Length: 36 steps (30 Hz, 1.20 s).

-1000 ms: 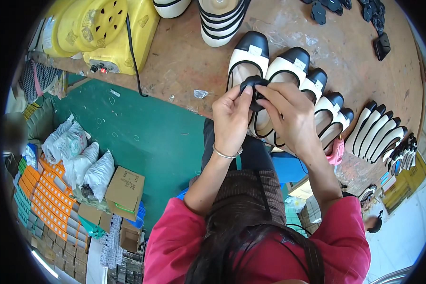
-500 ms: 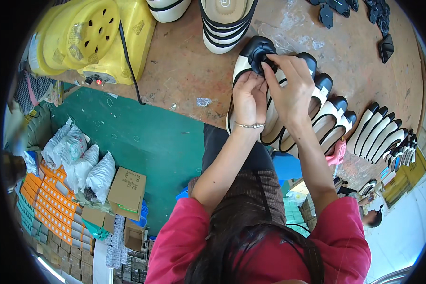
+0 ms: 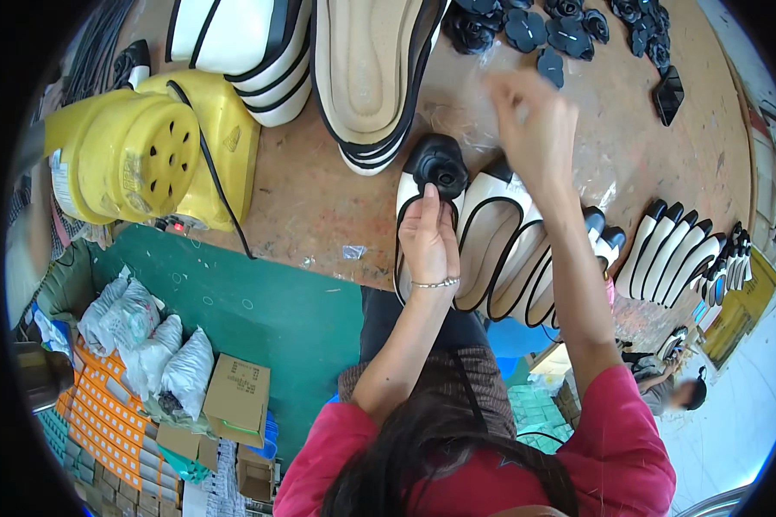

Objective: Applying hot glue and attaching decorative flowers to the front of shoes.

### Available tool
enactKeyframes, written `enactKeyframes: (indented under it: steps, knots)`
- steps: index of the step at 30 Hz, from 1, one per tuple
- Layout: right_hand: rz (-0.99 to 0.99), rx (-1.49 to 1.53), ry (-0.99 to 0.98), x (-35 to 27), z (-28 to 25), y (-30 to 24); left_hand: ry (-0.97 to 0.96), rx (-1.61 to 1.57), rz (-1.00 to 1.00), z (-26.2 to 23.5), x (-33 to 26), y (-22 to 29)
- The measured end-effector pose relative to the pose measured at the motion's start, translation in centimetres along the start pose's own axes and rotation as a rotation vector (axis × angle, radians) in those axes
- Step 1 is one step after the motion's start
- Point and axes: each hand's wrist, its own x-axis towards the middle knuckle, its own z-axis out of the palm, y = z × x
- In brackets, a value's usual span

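A cream slip-on shoe (image 3: 407, 198) with a black toe lies at the table's front edge, and a black fabric flower (image 3: 444, 169) sits on its toe. My left hand (image 3: 429, 239) grips the shoe at its opening, the thumb up against the flower's lower edge. Smeared by motion, my right hand (image 3: 535, 129) is over the table, above and right of that shoe and apart from it; whether it holds anything cannot be made out. Beyond it lie several loose black flowers (image 3: 569, 36), some showing flat backs. More cream shoes (image 3: 491, 211) stand in a row under my right forearm.
At the left edge stands a yellow machine (image 3: 159, 155) with a black cable. Stacked shoes (image 3: 366, 77) lie at the table's far side. A black phone-like slab (image 3: 667, 95) and further shoes (image 3: 668, 250) are at the right. Sacks (image 3: 188, 370) and a carton (image 3: 240, 396) rest on the green floor.
My right hand has left the flower on the shoe's toe and moved up and away over the table. My left hand stays at the shoe. The view has shifted, with the table lower in the picture.
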Motion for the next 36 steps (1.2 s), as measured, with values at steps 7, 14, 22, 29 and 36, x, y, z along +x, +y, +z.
enactKeyframes:
  steps: [7, 14, 22, 29, 36]
  knots:
    - [-0.124, -0.357, 0.166, 7.0, 4.4, 5.2, -0.009, 0.019, 0.015, -0.6, -2.3, 0.1]
    - [-0.078, 0.053, 0.098, 1.7, -0.3, 0.9, -0.058, 0.296, 0.174, -0.7, -6.7, 1.7]
    - [-0.029, 0.069, -0.151, -11.9, -6.8, -2.1, -0.213, 0.355, -0.056, 1.7, -6.5, -0.7]
    - [0.114, 0.068, -0.048, -12.9, -7.7, 1.2, -0.202, 0.411, -0.070, 1.0, -7.6, -4.0]
    - [-0.067, -0.029, 0.077, -10.9, -5.5, 4.5, -0.229, 0.044, -0.152, 1.4, -2.2, -6.8]
